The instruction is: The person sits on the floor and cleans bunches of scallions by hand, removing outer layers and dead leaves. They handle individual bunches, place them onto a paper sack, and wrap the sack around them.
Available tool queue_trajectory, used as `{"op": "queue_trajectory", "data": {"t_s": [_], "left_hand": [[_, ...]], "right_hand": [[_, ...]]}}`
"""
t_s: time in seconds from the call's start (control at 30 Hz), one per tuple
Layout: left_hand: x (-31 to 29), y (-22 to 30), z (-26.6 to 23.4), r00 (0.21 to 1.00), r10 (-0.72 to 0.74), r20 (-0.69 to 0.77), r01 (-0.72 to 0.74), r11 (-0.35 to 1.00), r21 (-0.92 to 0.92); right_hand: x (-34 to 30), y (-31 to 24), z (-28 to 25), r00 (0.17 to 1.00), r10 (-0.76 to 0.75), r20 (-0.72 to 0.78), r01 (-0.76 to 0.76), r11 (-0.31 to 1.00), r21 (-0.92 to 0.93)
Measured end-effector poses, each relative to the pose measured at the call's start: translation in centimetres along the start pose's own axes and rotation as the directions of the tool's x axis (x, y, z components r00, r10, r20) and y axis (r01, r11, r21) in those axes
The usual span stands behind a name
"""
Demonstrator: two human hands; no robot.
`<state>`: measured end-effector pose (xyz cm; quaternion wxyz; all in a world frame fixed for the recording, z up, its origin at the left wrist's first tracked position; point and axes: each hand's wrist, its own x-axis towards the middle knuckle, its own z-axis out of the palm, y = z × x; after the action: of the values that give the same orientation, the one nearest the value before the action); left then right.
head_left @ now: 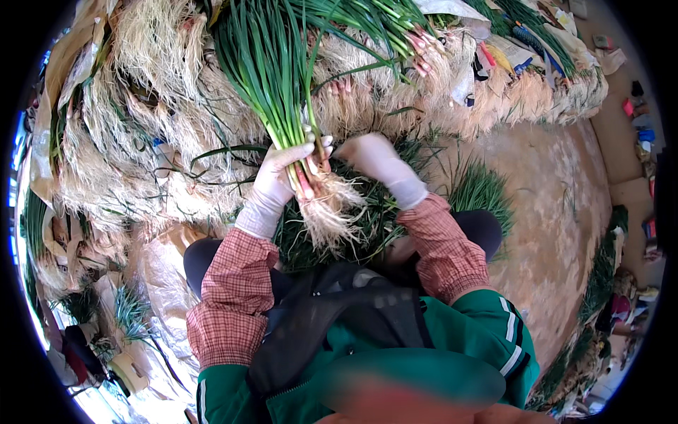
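In a pale glove, my left hand (281,166) is wrapped round a bunch of green onions (272,92). Their long green leaves point up and away, and the pinkish bulbs with whitish roots (326,212) hang below the fist. Just right of the bunch is my right hand (371,154), also gloved; motion smears its fingers, so I cannot make out whether it holds anything. Loose green leaves (304,240) lie beneath both hands, between my knees.
A large heap of green onions with roots outward (141,134) spans the far side and left. Another bunch (395,32) rests on top at the back. Cut green leaves (484,187) are piled by my right knee on the brown floor (544,212). Silvery sheeting (166,272) lies left.
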<state>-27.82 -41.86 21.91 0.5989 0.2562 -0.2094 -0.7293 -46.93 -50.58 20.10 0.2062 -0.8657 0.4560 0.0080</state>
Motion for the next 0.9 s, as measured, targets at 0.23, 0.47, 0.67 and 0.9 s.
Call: {"op": "queue_trajectory", "data": {"t_s": [0.23,0.47,0.67,0.9], "left_hand": [[1.1,-0.2,0.0,0.987,-0.117,0.111,0.128,0.987,-0.094],[0.1,-1.1,0.7,0.976,-0.216,-0.006,0.215,0.97,0.109],[-1.9,2.8,3.1,0.975,0.13,0.182,-0.131,0.991,-0.009],[0.0,1.5,2.5,0.968,0.009,0.25,0.023,0.992,-0.125]], "right_hand": [[2.2,9.5,-5.7,0.786,0.366,-0.498,-0.366,0.925,0.101],[0.1,-1.1,-2.6,0.963,-0.111,-0.245,0.248,0.724,0.644],[-0.2,3.3,-5.7,0.784,0.241,-0.572,0.15,0.82,0.552],[1.6,10.9,-8.0,0.717,0.331,-0.613,-0.345,0.933,0.1]]}}
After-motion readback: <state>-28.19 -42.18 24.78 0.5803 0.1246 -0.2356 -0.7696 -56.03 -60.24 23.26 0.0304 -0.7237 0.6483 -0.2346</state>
